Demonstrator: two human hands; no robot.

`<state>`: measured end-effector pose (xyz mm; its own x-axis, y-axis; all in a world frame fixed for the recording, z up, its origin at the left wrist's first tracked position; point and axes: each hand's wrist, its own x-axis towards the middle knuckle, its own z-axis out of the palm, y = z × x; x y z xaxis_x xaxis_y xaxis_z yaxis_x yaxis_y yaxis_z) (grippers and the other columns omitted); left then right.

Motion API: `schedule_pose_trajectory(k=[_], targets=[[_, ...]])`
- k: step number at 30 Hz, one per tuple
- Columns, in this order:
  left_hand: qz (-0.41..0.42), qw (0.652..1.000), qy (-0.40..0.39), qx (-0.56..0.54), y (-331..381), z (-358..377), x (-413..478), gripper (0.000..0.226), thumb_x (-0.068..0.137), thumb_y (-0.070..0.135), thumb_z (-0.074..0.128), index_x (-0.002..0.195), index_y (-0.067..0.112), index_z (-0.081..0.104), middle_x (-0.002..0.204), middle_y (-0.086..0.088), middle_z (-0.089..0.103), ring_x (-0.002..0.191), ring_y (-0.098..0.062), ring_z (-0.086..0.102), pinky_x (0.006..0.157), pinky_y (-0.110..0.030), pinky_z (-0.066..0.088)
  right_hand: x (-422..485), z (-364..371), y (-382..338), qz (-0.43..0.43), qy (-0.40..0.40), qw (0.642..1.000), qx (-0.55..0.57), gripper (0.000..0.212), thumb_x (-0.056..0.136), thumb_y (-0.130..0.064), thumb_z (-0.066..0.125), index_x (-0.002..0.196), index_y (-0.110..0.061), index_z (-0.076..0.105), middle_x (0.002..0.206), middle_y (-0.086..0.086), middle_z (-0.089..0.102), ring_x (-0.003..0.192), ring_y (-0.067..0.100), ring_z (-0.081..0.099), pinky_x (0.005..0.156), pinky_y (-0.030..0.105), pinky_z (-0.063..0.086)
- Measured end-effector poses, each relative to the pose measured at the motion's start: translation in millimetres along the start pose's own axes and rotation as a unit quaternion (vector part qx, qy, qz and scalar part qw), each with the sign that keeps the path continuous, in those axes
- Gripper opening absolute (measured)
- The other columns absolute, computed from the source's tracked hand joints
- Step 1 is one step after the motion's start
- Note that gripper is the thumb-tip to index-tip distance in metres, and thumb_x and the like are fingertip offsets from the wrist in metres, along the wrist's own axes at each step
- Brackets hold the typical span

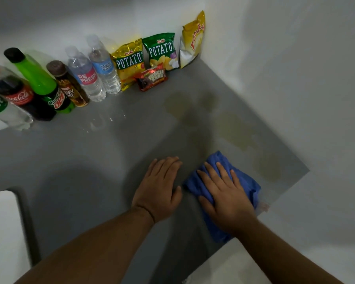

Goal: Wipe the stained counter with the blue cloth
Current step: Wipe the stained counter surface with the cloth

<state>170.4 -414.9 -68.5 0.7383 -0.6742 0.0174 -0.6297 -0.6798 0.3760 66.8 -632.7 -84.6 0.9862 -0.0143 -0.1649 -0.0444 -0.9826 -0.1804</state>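
Head view: our right hand [226, 194] lies flat, fingers spread wide, pressing the crumpled blue cloth [246, 181] onto the smooth grey counter [90, 160] near its right edge. The yellowish stain patches [236, 128] sit just beyond the cloth, running toward the back corner. We should keep the palm pressure even and sweep forward through the patches in overlapping passes, stopping short of the snack bags [161, 51]. Left hand [159, 189] is palm-down on bare counter just beside the cloth, fingers together, holding nothing, likely bracing.
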Motion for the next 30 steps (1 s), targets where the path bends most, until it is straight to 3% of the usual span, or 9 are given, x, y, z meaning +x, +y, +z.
schedule_pose_trajectory(k=[3, 10, 12, 15, 17, 20, 24, 30], targets=[[0.004, 1.000, 0.000, 0.002, 0, 0, 1, 0.066, 0.084, 0.029, 0.047, 0.145, 0.005, 0.053, 0.159, -0.013, 0.045, 0.147, -0.034, 0.042, 0.124, -0.056, 0.029, -13, 0, 19, -0.001, 0.011, 1.000, -0.015, 0.070, 0.101, -0.073, 0.028, 0.163, -0.041, 0.017, 0.174, -0.004, 0.002, 0.159, 0.031, -0.007, 0.126, 0.060, 0.009], [-0.006, 1.000, -0.001, 0.011, -2, 4, 1, 0.064, 0.084, 0.027, 0.048, 0.144, 0.005, 0.054, 0.159, -0.013, 0.045, 0.149, -0.033, 0.041, 0.123, -0.055, 0.032, 42, -8, -6, 0.124, 0.011, 0.992, -0.016, 0.072, 0.101, -0.066, 0.015, 0.165, -0.033, 0.008, 0.173, -0.004, -0.006, 0.158, 0.025, -0.015, 0.128, 0.053, -0.003], [-0.004, 1.000, -0.001, 0.007, -3, 4, 1, 0.063, 0.085, 0.028, 0.046, 0.144, 0.006, 0.054, 0.159, -0.013, 0.046, 0.149, -0.032, 0.041, 0.123, -0.054, 0.032, 40, -6, -7, 0.106, 0.001, 0.994, -0.014, 0.071, 0.102, -0.066, 0.011, 0.165, -0.033, 0.005, 0.173, -0.005, -0.009, 0.158, 0.021, -0.017, 0.128, 0.052, -0.004], [-0.010, 1.000, -0.009, -0.007, -4, 5, 1, 0.065, 0.087, 0.031, 0.043, 0.149, 0.009, 0.049, 0.162, -0.010, 0.041, 0.152, -0.030, 0.034, 0.127, -0.052, 0.025, 14, -2, 3, 0.036, -0.014, 0.999, -0.022, 0.067, 0.105, -0.066, 0.014, 0.165, -0.037, 0.006, 0.173, -0.007, -0.004, 0.159, 0.023, -0.012, 0.127, 0.057, 0.007], [-0.012, 1.000, -0.009, -0.026, -4, 5, 0, 0.066, 0.088, 0.031, 0.045, 0.150, 0.010, 0.046, 0.163, -0.009, 0.039, 0.154, -0.029, 0.030, 0.128, -0.051, 0.021, 2, -4, 12, 0.032, -0.022, 0.999, -0.023, 0.066, 0.105, -0.067, 0.015, 0.164, -0.040, 0.007, 0.174, -0.008, -0.001, 0.160, 0.026, -0.010, 0.126, 0.060, 0.012], [-0.009, 0.999, 0.006, -0.043, -5, 6, 0, 0.064, 0.086, 0.028, 0.052, 0.147, 0.010, 0.049, 0.161, -0.010, 0.042, 0.152, -0.030, 0.032, 0.128, -0.051, 0.020, 15, -8, 13, 0.100, -0.012, 0.995, -0.026, 0.071, 0.100, -0.071, 0.005, 0.164, -0.040, 0.006, 0.173, -0.008, -0.005, 0.158, 0.024, -0.019, 0.127, 0.058, 0.003], [-0.015, 0.997, 0.026, -0.073, -7, 6, 0, 0.059, 0.083, 0.022, 0.056, 0.141, 0.010, 0.055, 0.156, -0.009, 0.048, 0.148, -0.029, 0.039, 0.127, -0.051, 0.025, 57, -14, -9, 0.163, 0.018, 0.986, 0.003, 0.073, 0.098, -0.068, 0.011, 0.164, -0.036, 0.006, 0.172, -0.008, -0.007, 0.158, 0.025, -0.016, 0.126, 0.053, -0.007], [0.022, 0.996, 0.060, -0.069, -21, -9, 13, 0.054, 0.074, 0.030, 0.060, 0.125, 0.009, 0.065, 0.134, -0.009, 0.064, 0.122, -0.031, 0.061, 0.107, -0.043, 0.047, 28, -6, -10, 0.041, -0.012, 0.999, -0.010, 0.066, 0.103, -0.067, 0.011, 0.164, -0.041, 0.004, 0.172, -0.012, -0.006, 0.158, 0.019, -0.015, 0.128, 0.055, 0.001]])
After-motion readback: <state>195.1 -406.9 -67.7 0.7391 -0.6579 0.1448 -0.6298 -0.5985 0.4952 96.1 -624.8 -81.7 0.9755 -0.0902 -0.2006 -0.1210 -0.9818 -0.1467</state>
